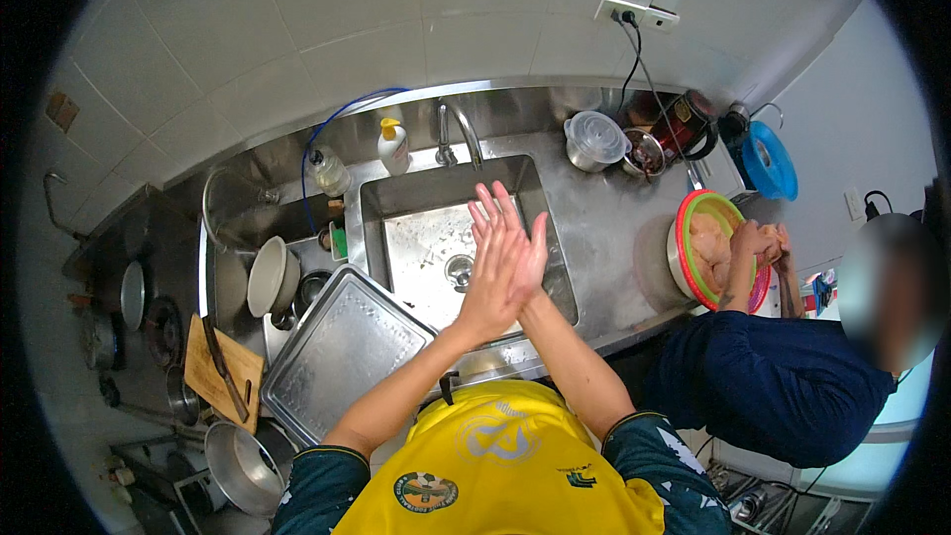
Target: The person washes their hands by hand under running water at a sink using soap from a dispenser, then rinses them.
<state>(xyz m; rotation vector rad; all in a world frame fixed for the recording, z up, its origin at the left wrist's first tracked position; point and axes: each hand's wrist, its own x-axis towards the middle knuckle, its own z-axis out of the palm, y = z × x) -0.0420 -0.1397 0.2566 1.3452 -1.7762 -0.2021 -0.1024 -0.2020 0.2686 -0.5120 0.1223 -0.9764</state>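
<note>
My left hand (489, 275) lies with its palm against my right hand (529, 260), both raised over the stainless steel sink (416, 238). The fingers of both hands are stretched out, and no object shows between the palms. Behind them the tap (468, 134) curves over the basin's back edge, and no running water can be made out. A white pump bottle with a yellow top (394, 147) stands behind the basin, left of the tap. The drain strainer (458, 271) shows just left of my hands. A metal tray (349, 349) leans over the sink's left front edge.
At right, a co-worker's hands (765, 244) hold raw meat at a red-rimmed basin with a green colander (691, 200). A lidded pot (594, 141) and a red kettle (687, 122) stand behind. At left are a bowl (273, 279) and a knife (223, 368) on a cutting board (200, 371).
</note>
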